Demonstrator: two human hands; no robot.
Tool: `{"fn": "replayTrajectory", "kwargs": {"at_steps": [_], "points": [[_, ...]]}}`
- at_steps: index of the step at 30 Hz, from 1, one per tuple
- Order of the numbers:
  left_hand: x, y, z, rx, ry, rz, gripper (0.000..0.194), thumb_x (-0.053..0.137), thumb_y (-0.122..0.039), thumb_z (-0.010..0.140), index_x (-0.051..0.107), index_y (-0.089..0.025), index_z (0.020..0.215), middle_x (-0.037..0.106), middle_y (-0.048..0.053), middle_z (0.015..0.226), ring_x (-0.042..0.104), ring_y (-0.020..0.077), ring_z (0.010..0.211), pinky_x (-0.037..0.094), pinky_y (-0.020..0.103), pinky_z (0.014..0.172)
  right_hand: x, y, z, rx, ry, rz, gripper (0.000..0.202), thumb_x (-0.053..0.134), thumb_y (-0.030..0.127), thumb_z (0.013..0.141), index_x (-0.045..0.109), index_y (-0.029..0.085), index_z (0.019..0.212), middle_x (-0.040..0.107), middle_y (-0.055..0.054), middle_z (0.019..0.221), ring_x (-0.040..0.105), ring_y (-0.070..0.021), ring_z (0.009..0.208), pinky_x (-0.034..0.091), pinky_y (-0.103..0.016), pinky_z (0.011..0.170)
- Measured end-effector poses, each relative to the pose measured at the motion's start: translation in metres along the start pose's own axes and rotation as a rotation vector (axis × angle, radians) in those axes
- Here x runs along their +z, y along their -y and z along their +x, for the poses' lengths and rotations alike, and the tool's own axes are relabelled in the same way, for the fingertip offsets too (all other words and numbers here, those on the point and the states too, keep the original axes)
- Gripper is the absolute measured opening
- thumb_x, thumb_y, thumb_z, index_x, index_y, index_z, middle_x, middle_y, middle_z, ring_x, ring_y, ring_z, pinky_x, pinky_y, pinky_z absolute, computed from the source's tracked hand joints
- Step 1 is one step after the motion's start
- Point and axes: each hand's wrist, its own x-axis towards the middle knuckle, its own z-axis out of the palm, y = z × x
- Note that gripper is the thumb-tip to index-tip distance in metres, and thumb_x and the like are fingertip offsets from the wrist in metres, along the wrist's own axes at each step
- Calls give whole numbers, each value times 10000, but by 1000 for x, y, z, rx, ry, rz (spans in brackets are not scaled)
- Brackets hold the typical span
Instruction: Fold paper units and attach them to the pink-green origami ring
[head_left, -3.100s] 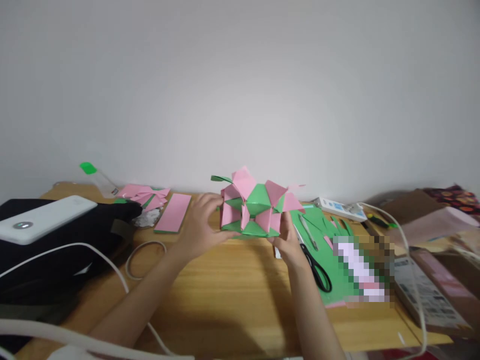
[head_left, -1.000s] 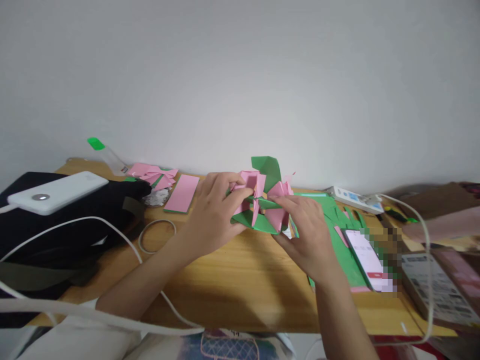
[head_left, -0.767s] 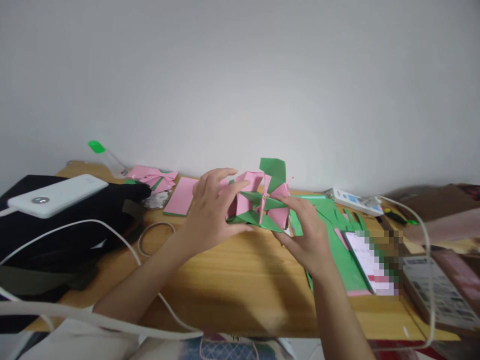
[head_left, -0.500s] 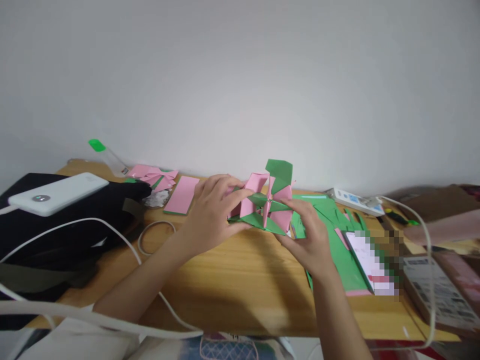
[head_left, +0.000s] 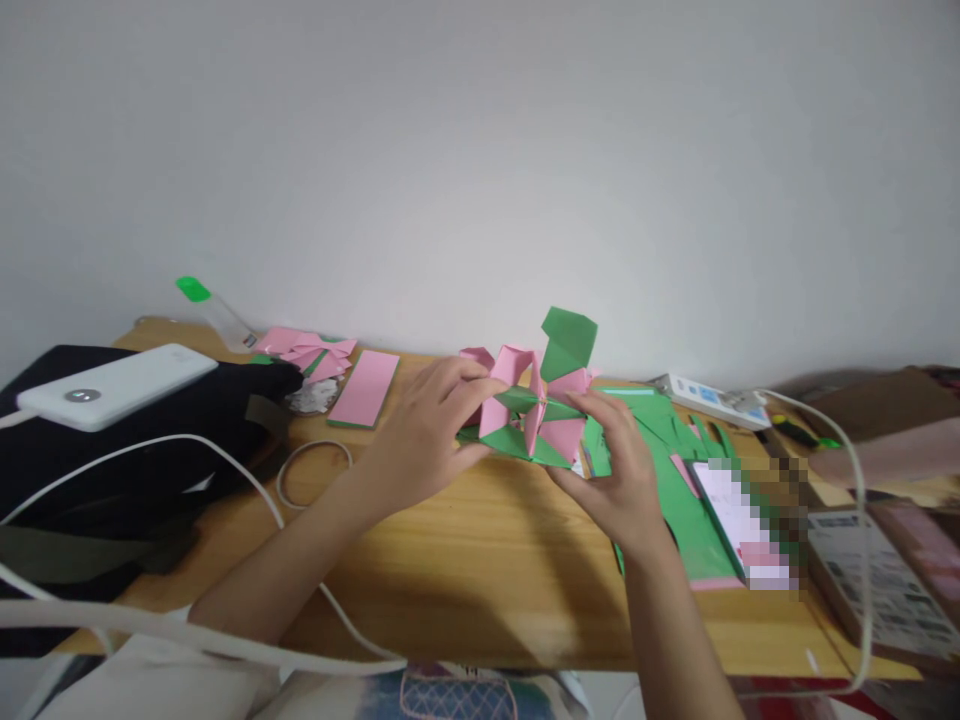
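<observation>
A pink and green folded-paper model point(head_left: 531, 420) is held above the wooden table, between both hands. My left hand point(head_left: 429, 425) grips its left side, thumb below and fingers on top. On the right side, my right hand point(head_left: 619, 470) pinches the model's edge between thumb and fingers. A green paper flap stands up at the model's back right. Parts of the model's left side are hidden behind my left fingers.
Green paper sheets point(head_left: 686, 530) and a phone point(head_left: 739, 530) lie to the right, below a power strip point(head_left: 709, 400). Pink paper strips point(head_left: 365, 390) lie at the back left. A white power bank point(head_left: 120, 385) rests on black cloth point(head_left: 225, 440). White cables cross the left and right sides.
The green flap at the model's back has tilted to the right and slightly up. Both hands keep their hold, with only small finger shifts.
</observation>
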Motion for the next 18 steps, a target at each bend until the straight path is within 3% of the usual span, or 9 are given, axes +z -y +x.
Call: {"fn": "replayTrajectory", "kwargs": {"at_steps": [10,18], "points": [[2,-4,4,-63,24,-130,388,625,-44,796,537,-175,1150,564,78,1094,535,219,1097,440,389,1001,2,-2,-1,3,0,2,561,678,154,776,485,263,1292,638,-89,1194,583,-275,1114,482,-440,911],[-1,-9,5,-39,-10,-92,297,654,-186,842,524,-195,1109,583,63,1025,551,222,1023,477,376,913,2,2,0,-13,-30,15,534,646,130,790,490,282,1278,669,-74,1141,621,-268,1045,494,-424,861]]}}
